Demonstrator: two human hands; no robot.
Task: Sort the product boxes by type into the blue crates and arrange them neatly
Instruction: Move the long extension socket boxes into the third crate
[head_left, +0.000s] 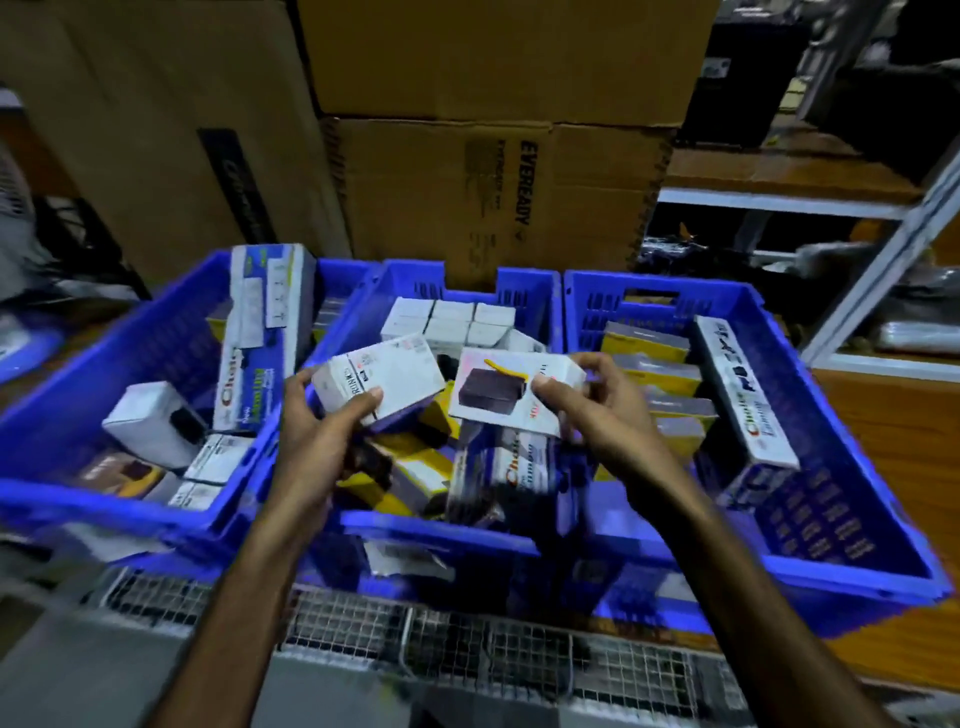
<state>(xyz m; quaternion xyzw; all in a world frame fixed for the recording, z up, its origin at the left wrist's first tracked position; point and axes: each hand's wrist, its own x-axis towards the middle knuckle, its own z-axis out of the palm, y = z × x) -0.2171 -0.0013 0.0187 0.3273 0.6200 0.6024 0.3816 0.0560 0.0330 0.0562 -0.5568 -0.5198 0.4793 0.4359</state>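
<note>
Brown corrugated cardboard cartons (498, 130) stand stacked behind the scene, one printed "EVEREADY". Before them three blue perforated plastic crates sit side by side on a wire-mesh surface (467, 639). The right blue crate (841, 519) holds a row of yellow-and-grey boxes (654, 374) standing on edge along its left side, and a long white-and-black carton (748, 395) leaning beside them. The left blue crate (78, 415) contains a tall white-and-blue carton (260, 332) propped upright, a white box with a black patch (153, 423) and several smaller white boxes. The middle blue crate (436, 525) carries a block of small white boxes (449, 325) packed together at its far end and a loose jumble of yellow, black and white packages nearer the person.

Both hands are raised over the middle crate. The left hand (317, 441) grips a plain white rectangular box with small print (379, 382), thumb on its near face and fingers curled behind it. The right hand (597, 410) pinches a white box picturing a dark block (506, 392), thumb on the printed face and fingers wrapped over its far edge. The two held boxes lie just beside each other; whether they touch cannot be told. The frame is motion-blurred.
</note>
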